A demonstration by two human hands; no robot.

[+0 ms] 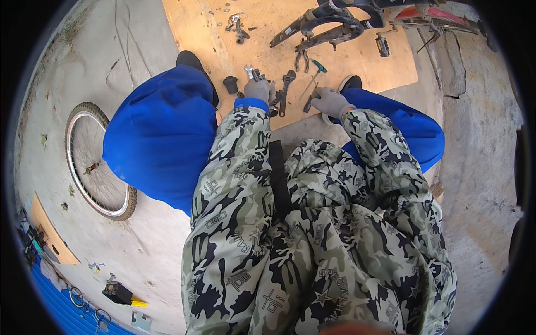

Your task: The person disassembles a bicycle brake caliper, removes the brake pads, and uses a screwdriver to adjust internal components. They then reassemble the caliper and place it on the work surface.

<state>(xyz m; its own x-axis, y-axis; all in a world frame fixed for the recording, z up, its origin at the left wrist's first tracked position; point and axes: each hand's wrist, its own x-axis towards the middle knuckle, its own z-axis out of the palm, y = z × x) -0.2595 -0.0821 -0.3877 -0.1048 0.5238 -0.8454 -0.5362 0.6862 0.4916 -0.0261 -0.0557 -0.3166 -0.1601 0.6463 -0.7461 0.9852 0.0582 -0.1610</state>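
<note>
My left hand (257, 90), in a grey glove, is low over the wooden board with its fingers curled; what they hold is hidden. The jaw of a silver wrench (248, 70) shows just beyond those fingers. To its left stands a black cup-shaped part (230, 84). An adjustable wrench (287, 92) lies between my hands. My right hand (330, 103), also gloved, is closed at the board's near edge, by a small dark-handled tool (308, 104) partly hidden by the fingers. Close by lie a green T-handle hex key (319, 66) and pliers (302, 58).
A bicycle frame with its fork (332, 28) and a pedal (382, 46) extends over the board (357, 67) at far right. Small metal parts (239, 29) lie farther back. A bicycle wheel (99, 162) rests on the concrete floor at left. My blue-covered knees flank the work area.
</note>
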